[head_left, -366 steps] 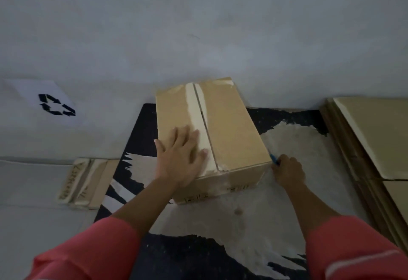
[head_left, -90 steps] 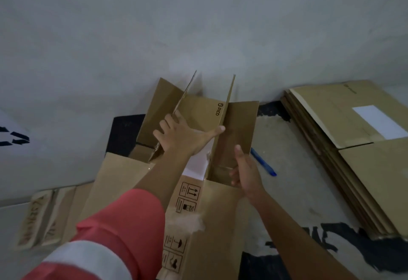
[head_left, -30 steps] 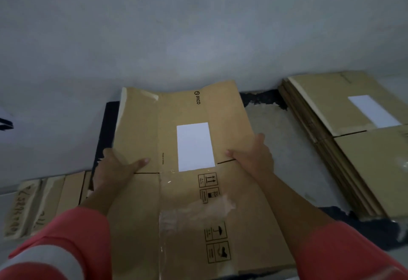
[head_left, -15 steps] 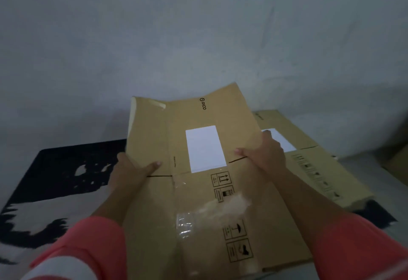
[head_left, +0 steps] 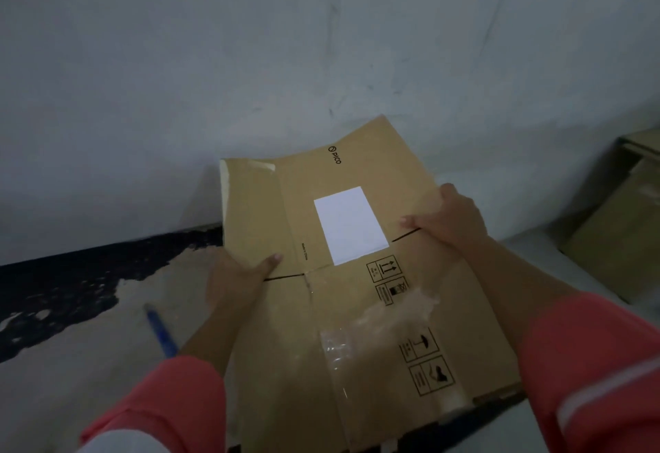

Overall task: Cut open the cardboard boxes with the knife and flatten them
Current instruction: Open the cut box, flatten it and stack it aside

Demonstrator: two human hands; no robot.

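Observation:
A flattened cardboard box (head_left: 350,309) with a white label, printed handling symbols and clear tape fills the middle of the head view. My left hand (head_left: 237,283) grips its left edge, thumb on top. My right hand (head_left: 450,220) grips its right edge, thumb on top. The sheet is held between both hands and tilts up toward the wall. The blue-handled knife (head_left: 160,331) lies on the floor mat to the left of my left forearm, untouched; its blade is not visible.
A black-and-white mat (head_left: 71,292) covers the floor at the left. A grey wall (head_left: 321,59) rises straight ahead. An upright cardboard box (head_left: 618,224) stands at the right edge on the pale floor.
I have carried the flattened box to the right over the last second while gripping both edges. The stack of flat cardboard has left the view, and the knife and a box at the right now show.

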